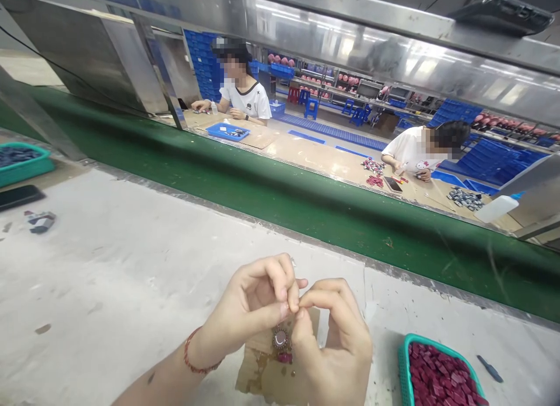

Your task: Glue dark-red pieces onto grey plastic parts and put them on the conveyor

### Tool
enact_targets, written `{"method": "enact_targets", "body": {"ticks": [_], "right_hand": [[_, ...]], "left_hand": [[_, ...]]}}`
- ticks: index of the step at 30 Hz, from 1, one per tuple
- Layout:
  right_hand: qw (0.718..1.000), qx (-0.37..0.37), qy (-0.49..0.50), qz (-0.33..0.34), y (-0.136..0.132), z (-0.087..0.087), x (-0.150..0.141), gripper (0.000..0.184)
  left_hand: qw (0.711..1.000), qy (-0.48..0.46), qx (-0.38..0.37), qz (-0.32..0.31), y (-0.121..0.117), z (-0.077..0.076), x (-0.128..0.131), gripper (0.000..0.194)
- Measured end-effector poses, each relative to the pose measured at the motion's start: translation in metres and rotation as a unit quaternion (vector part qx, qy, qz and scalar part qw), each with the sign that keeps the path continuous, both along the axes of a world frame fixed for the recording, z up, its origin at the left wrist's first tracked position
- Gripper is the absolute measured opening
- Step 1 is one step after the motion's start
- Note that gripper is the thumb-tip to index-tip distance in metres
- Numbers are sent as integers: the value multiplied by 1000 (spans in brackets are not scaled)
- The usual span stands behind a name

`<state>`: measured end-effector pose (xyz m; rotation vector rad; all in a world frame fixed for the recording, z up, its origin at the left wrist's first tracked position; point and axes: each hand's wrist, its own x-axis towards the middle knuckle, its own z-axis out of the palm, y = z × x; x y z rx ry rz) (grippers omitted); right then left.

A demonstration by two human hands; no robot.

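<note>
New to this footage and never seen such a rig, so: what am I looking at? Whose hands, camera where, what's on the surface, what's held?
There is no robot here. One camera, worn on a person's head, looks forward and down at that person's bare left hand and right hand. The fingertips meet in front; anything pinched between them is too small or hidden to make out.

Below them on the pale worktop lies a brown sheet, with a round, bumpy-edged piece and a dark red piece on it. To the right is a teal basket of dark red blocks.

Beyond a green strip, two other people sit at another worktop.
</note>
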<state>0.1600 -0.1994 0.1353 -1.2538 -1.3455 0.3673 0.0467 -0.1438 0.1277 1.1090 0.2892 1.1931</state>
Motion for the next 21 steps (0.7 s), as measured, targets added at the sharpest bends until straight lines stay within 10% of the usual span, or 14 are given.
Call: {"method": "enact_targets", "body": {"ticks": [8, 21], "right_hand": [[999, -11, -38, 14, 2, 1, 9, 11], [999, 8, -32, -19, 3, -1, 4, 11]], "left_hand": [[980, -87, -172, -52, -1, 1, 3, 23], [980, -71, -184, -9, -2, -1, 4, 26]]}}
